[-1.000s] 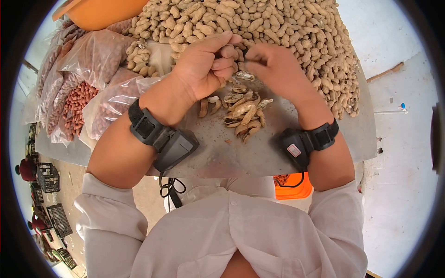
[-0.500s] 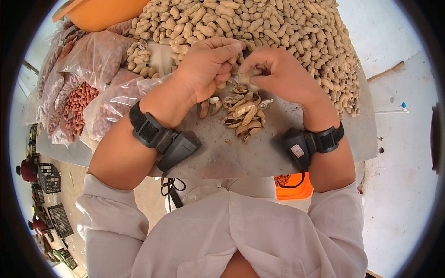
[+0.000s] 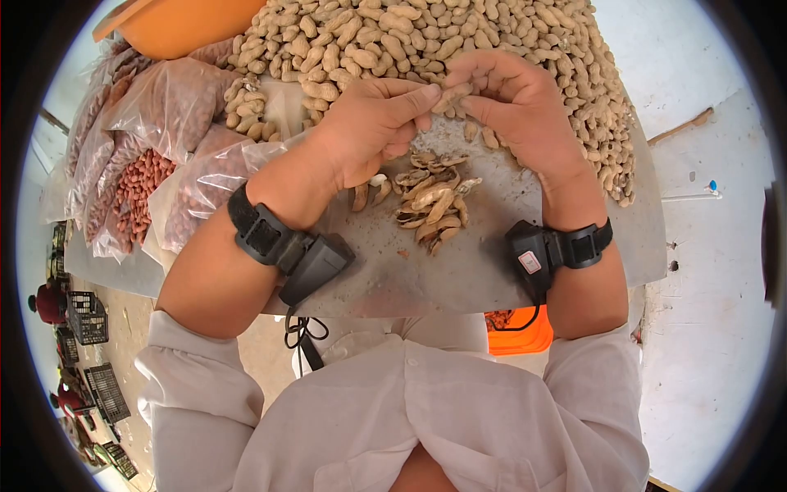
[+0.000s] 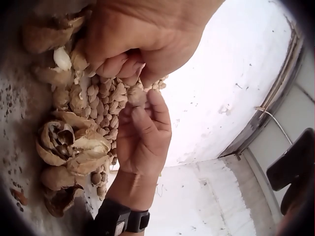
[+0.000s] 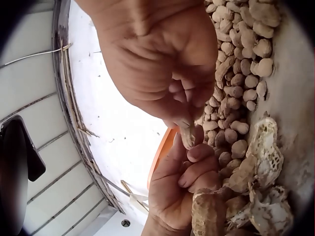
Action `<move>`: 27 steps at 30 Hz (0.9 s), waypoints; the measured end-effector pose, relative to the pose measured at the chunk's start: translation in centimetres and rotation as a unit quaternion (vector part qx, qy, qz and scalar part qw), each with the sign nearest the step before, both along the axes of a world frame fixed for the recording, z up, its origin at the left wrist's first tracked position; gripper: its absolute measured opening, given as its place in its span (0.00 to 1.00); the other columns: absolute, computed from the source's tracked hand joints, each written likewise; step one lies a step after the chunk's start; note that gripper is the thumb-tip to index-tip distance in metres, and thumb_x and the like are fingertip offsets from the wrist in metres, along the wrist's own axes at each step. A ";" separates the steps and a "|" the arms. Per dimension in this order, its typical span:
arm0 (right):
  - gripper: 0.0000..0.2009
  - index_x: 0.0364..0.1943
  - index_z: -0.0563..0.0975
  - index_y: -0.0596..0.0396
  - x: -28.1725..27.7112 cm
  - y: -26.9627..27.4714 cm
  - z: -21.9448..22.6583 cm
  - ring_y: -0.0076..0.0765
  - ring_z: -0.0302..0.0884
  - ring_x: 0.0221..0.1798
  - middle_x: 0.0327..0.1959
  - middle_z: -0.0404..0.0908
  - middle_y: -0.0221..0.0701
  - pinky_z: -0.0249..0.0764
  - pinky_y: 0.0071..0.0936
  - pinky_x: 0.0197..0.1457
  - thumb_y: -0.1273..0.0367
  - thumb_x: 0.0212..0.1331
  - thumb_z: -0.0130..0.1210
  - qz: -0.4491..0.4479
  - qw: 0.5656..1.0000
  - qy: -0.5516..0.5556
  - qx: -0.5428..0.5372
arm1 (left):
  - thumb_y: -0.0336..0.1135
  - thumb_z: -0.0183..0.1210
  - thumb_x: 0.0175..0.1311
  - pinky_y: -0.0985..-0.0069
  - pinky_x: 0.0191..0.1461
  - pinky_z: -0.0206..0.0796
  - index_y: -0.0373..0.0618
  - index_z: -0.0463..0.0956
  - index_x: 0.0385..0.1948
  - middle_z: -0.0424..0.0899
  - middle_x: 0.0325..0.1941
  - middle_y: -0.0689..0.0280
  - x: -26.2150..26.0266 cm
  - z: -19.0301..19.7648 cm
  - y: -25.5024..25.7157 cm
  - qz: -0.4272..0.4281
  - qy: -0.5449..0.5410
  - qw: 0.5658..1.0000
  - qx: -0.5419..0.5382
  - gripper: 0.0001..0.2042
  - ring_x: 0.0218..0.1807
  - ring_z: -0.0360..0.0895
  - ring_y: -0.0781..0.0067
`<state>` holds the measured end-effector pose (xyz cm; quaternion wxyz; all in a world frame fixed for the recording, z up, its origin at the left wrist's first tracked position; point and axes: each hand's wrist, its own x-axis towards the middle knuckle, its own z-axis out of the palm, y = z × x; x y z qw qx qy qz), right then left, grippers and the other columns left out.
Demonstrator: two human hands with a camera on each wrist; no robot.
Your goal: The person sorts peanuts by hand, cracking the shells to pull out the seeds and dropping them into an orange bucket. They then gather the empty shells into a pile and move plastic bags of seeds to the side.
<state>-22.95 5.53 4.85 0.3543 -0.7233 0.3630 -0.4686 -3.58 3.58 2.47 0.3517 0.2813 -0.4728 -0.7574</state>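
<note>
Between the two hands, an unshelled peanut (image 3: pixel 452 98) is held at the near edge of the pile. My right hand (image 3: pixel 525 111) pinches it between thumb and bent fingers. From the other side, my left hand (image 3: pixel 369 127) has its thumb tip and forefinger on the peanut's end, its other fingers curled under. The right wrist view shows the peanut (image 5: pixel 188 136) upright between both sets of fingertips. Below the hands lies a small heap of cracked, empty peanut shells (image 3: pixel 434 197). Beside it, near the left wrist, are a few more shell pieces (image 3: pixel 361 195).
A large pile of unshelled peanuts (image 3: pixel 492 33) covers the far part of the metal table (image 3: pixel 393 279). At left lie clear plastic bags (image 3: pixel 168 107) of red kernels (image 3: pixel 141 189), with an orange basin (image 3: pixel 188 25) behind. An orange container (image 3: pixel 525 332) stands below the table edge.
My right hand has swung from over the shell heap up to the pile's edge, where it now holds an unshelled peanut. The left hand has shifted slightly right to meet it.
</note>
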 end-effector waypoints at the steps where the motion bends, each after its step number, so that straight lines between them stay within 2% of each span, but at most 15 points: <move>1: 0.13 0.41 0.77 0.58 0.2 -0.1 -0.1 0.16 0.70 0.32 0.31 0.78 0.24 0.69 0.14 0.35 0.81 0.48 0.53 0.004 1.000 -0.022 -0.015 | 0.33 0.53 0.63 0.89 0.17 0.45 0.37 0.74 0.41 0.74 0.24 0.70 0.0 0.1 0.1 -0.002 0.014 1.000 -0.004 0.10 0.16 0.55 0.88; 5: 0.12 0.41 0.77 0.60 0.9 -0.1 -0.5 0.18 0.71 0.30 0.31 0.78 0.26 0.69 0.14 0.35 0.78 0.49 0.56 0.017 0.993 -0.116 0.006 | 0.33 0.53 0.63 0.89 0.17 0.47 0.38 0.74 0.42 0.75 0.26 0.69 -0.2 0.2 0.4 0.014 0.046 0.998 -0.040 0.10 0.16 0.56 0.88; 6: 0.12 0.40 0.77 0.61 0.8 -0.2 -0.6 0.18 0.71 0.30 0.30 0.78 0.26 0.69 0.14 0.35 0.77 0.50 0.57 0.016 0.994 -0.108 0.021 | 0.33 0.53 0.63 0.89 0.17 0.47 0.38 0.74 0.42 0.75 0.26 0.68 -0.2 0.1 0.4 0.024 0.047 0.997 -0.053 0.10 0.16 0.57 0.87; 8: 0.12 0.40 0.77 0.62 0.3 -0.4 -0.7 0.19 0.72 0.30 0.29 0.78 0.27 0.69 0.14 0.34 0.74 0.50 0.59 0.014 0.994 -0.091 0.052 | 0.33 0.53 0.63 0.89 0.17 0.48 0.39 0.74 0.43 0.76 0.27 0.69 -0.3 0.3 0.6 0.026 0.023 0.996 -0.078 0.11 0.17 0.58 0.88; 11: 0.13 0.38 0.78 0.63 0.8 -0.2 -0.6 0.19 0.72 0.29 0.27 0.78 0.28 0.69 0.14 0.32 0.70 0.50 0.61 -0.010 0.981 -0.172 0.090 | 0.34 0.53 0.62 0.90 0.18 0.51 0.40 0.74 0.45 0.76 0.27 0.69 -0.5 0.6 1.0 0.054 -0.025 0.988 -0.143 0.12 0.18 0.61 0.88; 14: 0.11 0.36 0.79 0.62 1.0 0.1 -0.4 0.20 0.72 0.27 0.26 0.78 0.28 0.69 0.15 0.31 0.70 0.50 0.61 -0.020 0.979 -0.165 0.115 | 0.34 0.54 0.62 0.90 0.18 0.53 0.40 0.74 0.45 0.77 0.27 0.70 -0.5 0.5 1.0 0.073 -0.049 0.977 -0.193 0.12 0.19 0.62 0.89; 18: 0.10 0.34 0.79 0.63 1.0 0.0 -0.4 0.20 0.74 0.27 0.27 0.79 0.30 0.72 0.15 0.31 0.70 0.51 0.60 -0.036 0.994 -0.095 0.048 | 0.36 0.56 0.61 0.91 0.23 0.58 0.40 0.76 0.42 0.77 0.27 0.71 -0.4 0.7 1.2 0.094 -0.132 0.944 -0.286 0.12 0.22 0.66 0.89; 21: 0.09 0.33 0.78 0.63 1.4 0.4 -0.2 0.20 0.75 0.27 0.26 0.79 0.31 0.73 0.16 0.31 0.70 0.52 0.59 -0.034 0.996 -0.074 0.035 | 0.36 0.57 0.61 0.90 0.28 0.61 0.38 0.76 0.40 0.77 0.28 0.72 -0.3 -0.1 0.6 0.105 -0.129 0.917 -0.363 0.11 0.26 0.68 0.88; 24: 0.08 0.31 0.77 0.64 1.6 0.5 -0.2 0.20 0.75 0.26 0.25 0.79 0.31 0.73 0.17 0.31 0.71 0.53 0.58 -0.029 0.998 -0.047 0.032 | 0.34 0.56 0.61 0.89 0.32 0.62 0.37 0.76 0.37 0.77 0.28 0.72 -0.2 -0.1 0.6 0.109 -0.179 0.894 -0.396 0.10 0.29 0.69 0.87; 27: 0.07 0.30 0.76 0.65 1.9 0.6 -0.3 0.21 0.75 0.25 0.24 0.79 0.32 0.73 0.17 0.30 0.72 0.54 0.56 -0.021 0.997 -0.057 0.038 | 0.33 0.56 0.61 0.87 0.31 0.62 0.37 0.75 0.34 0.77 0.27 0.72 -0.4 -0.7 0.6 0.122 -0.174 0.890 -0.404 0.08 0.28 0.68 0.87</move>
